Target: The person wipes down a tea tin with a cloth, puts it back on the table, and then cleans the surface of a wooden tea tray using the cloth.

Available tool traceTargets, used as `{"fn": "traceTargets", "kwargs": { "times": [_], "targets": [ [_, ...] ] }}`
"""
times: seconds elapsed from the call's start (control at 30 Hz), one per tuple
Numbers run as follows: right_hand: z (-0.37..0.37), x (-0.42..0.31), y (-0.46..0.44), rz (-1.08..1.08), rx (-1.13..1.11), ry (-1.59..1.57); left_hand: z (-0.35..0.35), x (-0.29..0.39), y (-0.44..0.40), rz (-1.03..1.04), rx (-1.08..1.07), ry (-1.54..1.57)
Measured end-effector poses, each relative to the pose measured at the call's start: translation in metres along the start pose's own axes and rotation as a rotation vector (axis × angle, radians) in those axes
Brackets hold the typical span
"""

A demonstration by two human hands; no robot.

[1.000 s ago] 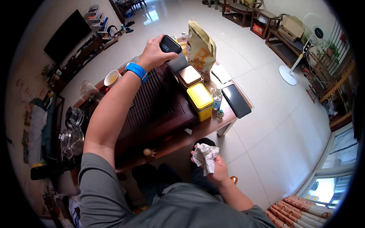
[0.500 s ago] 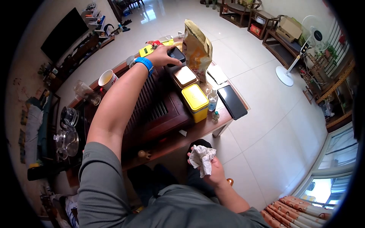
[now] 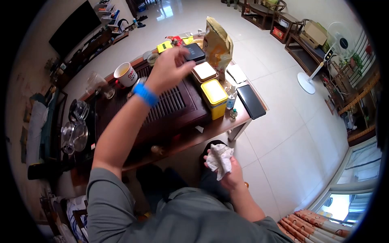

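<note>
My left hand, with a blue watch on its wrist, hovers over the dark slatted tea tray. It is slightly blurred, thumb and fingers apart, holding nothing. Just beyond the fingertips sits a black box, beside a tan paper bag. Nearer to me stand a white-lidded container and a yellow tin. Low in front of my body, my right hand grips a crumpled white cloth, its fingers wrapped around the underside.
On the table's left are a white mug, a tipped glass and glass teapots. To the right lie a black phone, a clear spray bottle and a small green-capped bottle. A fan stands on the floor.
My left hand has let go of the black box and drawn back from it over the tray. My right hand still holds the cloth. The view has shifted slightly.
</note>
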State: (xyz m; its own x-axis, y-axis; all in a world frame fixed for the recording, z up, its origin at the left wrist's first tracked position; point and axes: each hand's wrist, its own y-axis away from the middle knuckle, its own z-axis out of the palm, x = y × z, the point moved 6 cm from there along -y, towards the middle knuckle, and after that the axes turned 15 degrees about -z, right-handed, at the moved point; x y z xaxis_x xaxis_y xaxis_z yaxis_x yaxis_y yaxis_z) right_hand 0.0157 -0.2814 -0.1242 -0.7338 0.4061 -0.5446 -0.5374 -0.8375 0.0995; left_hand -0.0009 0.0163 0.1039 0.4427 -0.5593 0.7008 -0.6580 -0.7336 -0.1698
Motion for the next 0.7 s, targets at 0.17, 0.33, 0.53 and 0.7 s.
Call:
{"fn": "traceTargets", "kwargs": {
  "times": [0.17,0.33,0.53,0.7],
  "targets": [
    [-0.077,-0.01,0.019,-0.072,0.259,0.206,0.01,-0.01,0.241,0.115,-0.939,0.203],
    [-0.18,-0.039,0.057,-0.108,0.441,0.82,0.027,-0.217,0.48,-1.026,-0.347,0.151],
    [-0.218,-0.035,0.068,0.058,0.571,0.82,0.047,-0.293,0.686,-1.625,0.067,0.2],
    [-0.204,-0.027,0.074,0.143,0.707,0.758,0.077,-0.314,0.685,-1.744,0.536,0.899]
  ]
}}
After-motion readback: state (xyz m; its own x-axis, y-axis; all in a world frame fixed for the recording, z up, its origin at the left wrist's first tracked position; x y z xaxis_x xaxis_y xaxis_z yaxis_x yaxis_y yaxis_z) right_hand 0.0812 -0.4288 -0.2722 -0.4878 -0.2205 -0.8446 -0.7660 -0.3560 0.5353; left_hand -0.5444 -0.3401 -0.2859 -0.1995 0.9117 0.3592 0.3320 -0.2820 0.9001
